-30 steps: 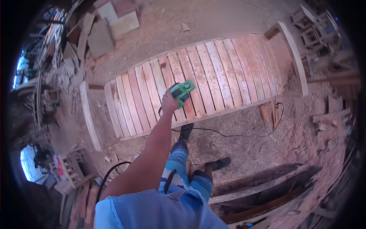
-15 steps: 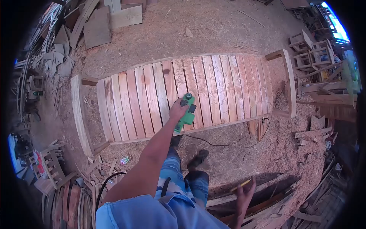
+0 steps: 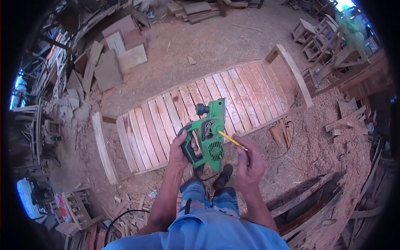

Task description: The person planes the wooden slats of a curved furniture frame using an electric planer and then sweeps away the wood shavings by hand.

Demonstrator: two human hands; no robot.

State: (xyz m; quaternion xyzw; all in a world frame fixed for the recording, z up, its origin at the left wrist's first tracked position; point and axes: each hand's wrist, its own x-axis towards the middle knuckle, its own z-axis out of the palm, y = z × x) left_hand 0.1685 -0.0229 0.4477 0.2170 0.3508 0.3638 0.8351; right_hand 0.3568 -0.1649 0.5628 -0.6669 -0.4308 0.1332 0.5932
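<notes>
A green electric planer point(image 3: 213, 143) is held up in front of me, above the near edge of a slatted wooden bench point(image 3: 156, 129). My left hand point(image 3: 179, 152) is wrapped round its rear handle, and the planer lies tilted on its side with its black knob toward the top. In my right hand point(image 3: 250, 164) a yellow pencil point(image 3: 231, 140) is pinched between thumb and fingers. The pencil's far end is at the planer's chip opening, where shavings show. Whether it touches them I cannot tell.
Boards point(image 3: 107, 71) lean in a pile at the upper left. Small wooden frames point(image 3: 321, 37) are stacked at the upper right. Shavings point(image 3: 325, 166) cover the ground at the right. A black cable point(image 3: 121, 214) curves at the lower left.
The planer has been lifted off the slats toward me and turned on its side in my left hand. My right hand has come in from the lower right with the pencil, up to the planer.
</notes>
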